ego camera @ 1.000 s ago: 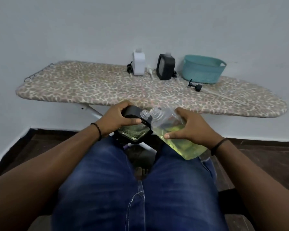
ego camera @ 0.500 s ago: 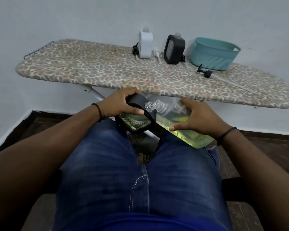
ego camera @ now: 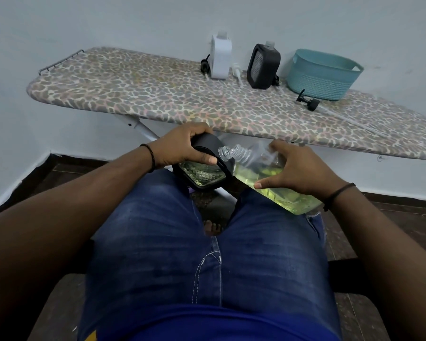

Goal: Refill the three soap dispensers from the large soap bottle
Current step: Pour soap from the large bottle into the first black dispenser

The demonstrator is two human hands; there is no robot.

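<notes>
At the centre of the frame, above our knees, we held a black soap dispenser (ego camera: 202,166) in our left hand (ego camera: 182,146), fingers wrapped over its top and the thumb pressed against its near face, the forearm reaching in from the lower left. Our right hand (ego camera: 293,166) gripped the large soap bottle (ego camera: 268,178), fingers spread over its upper side and the thumb along its near edge; the bottle lay tilted leftward, its ribbed neck meeting the dispenser's clear open neck. Yellow-green soap filled the bottle's lower part. Each wrist bore a dark band. Across the upper frame ran the ironing board (ego camera: 158,94); on its far edge stood a white dispenser (ego camera: 221,59) and a second black dispenser (ego camera: 263,66), both uncapped. Right of these sat a teal basket (ego camera: 322,75), with a black pump head (ego camera: 308,100) lying just in front of it.
</notes>
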